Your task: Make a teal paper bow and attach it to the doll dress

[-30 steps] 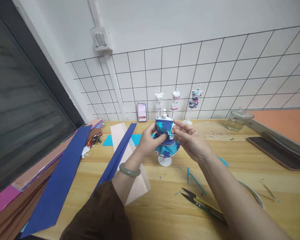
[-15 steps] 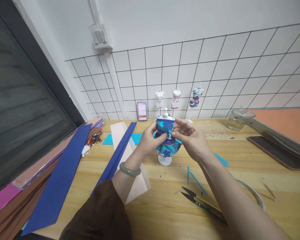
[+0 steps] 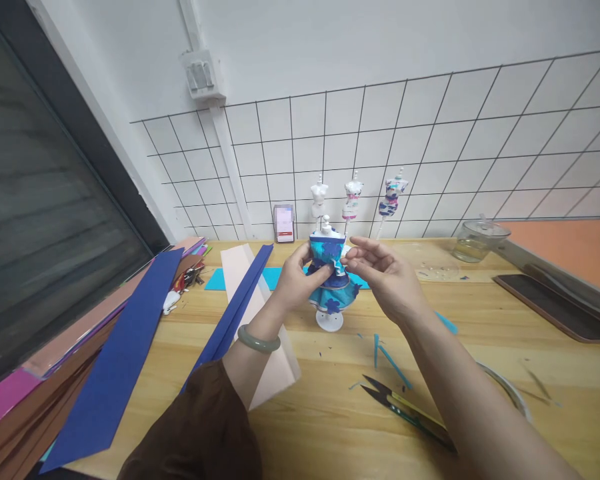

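Note:
A small white dress form (image 3: 327, 235) wears a strapless blue and turquoise paper dress (image 3: 336, 297) with a dark blue band at the top and a flared skirt. It stands upright on a round white base (image 3: 329, 321). My left hand (image 3: 300, 275) is closed round its left side, thumb pressed on the front of the bodice. At the bodice's right side, beside a crumpled turquoise fold (image 3: 338, 268), is my right hand (image 3: 387, 277). Its thumb and index fingertips are pinched together, the other fingers loosely bent. Whatever is between those tips is too small to make out.
Thread snips (image 3: 405, 412) lie in front, by turquoise scraps (image 3: 394, 367). Blue strips (image 3: 125, 347) and a pale pink sheet (image 3: 275, 373) lie left. Behind are three small dress forms (image 3: 353, 197) and a phone (image 3: 285, 223). A lidded glass jar (image 3: 475, 241) stands right.
The dress form has shifted slightly left and tilted a little. My right hand's fingers have drawn slightly away from the bodice's upper edge.

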Demonstrator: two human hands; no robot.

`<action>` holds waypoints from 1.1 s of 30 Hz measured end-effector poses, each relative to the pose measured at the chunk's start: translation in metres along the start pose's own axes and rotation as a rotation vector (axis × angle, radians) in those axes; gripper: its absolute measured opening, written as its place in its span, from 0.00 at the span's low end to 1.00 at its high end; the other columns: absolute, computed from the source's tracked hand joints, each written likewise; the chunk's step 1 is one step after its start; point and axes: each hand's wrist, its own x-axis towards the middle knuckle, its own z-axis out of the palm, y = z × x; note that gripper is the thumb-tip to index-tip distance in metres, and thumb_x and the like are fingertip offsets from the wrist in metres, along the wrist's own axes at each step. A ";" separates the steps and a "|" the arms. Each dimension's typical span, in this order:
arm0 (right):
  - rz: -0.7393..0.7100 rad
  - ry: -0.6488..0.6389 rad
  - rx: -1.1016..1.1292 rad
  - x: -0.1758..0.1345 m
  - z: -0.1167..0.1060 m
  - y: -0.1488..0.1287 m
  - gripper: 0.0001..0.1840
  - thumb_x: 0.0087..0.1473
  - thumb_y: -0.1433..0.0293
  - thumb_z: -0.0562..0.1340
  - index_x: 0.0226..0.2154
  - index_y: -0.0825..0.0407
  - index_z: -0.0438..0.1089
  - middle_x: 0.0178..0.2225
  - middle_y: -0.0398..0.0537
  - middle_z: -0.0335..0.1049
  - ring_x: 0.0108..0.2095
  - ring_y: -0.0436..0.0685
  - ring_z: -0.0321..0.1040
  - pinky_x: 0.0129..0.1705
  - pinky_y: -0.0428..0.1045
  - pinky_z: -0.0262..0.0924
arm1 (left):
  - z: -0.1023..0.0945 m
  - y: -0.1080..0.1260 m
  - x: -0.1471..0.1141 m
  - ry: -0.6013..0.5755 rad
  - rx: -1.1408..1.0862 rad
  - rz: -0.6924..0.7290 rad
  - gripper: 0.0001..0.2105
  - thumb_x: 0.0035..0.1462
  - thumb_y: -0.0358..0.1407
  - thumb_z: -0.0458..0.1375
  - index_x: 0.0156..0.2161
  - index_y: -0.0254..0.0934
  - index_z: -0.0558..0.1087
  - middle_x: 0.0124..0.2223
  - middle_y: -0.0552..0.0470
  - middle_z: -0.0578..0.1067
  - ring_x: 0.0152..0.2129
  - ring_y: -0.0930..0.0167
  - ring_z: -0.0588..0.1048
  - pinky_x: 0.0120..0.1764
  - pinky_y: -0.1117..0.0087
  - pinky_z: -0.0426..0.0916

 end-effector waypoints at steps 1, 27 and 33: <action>0.010 0.006 0.006 0.000 0.000 0.000 0.20 0.42 0.70 0.67 0.42 0.49 0.67 0.33 0.44 0.68 0.36 0.52 0.67 0.42 0.51 0.62 | 0.000 0.000 0.000 0.000 0.000 0.000 0.12 0.50 0.32 0.57 0.42 0.35 0.66 0.40 0.48 0.72 0.38 0.70 0.70 0.41 0.70 0.65; 0.068 0.138 -0.087 0.002 -0.003 -0.002 0.21 0.42 0.65 0.67 0.41 0.51 0.69 0.31 0.47 0.71 0.35 0.55 0.70 0.40 0.54 0.64 | 0.003 0.005 -0.002 0.007 0.026 -0.024 0.20 0.49 0.35 0.59 0.48 0.36 0.65 0.46 0.46 0.71 0.43 0.67 0.69 0.46 0.66 0.63; 0.106 0.271 -0.033 -0.004 -0.009 -0.007 0.19 0.38 0.67 0.69 0.37 0.50 0.70 0.38 0.48 0.71 0.40 0.59 0.70 0.46 0.57 0.63 | 0.005 0.001 -0.002 -0.004 -0.009 -0.035 0.25 0.48 0.34 0.60 0.52 0.37 0.62 0.46 0.45 0.71 0.43 0.67 0.70 0.46 0.65 0.64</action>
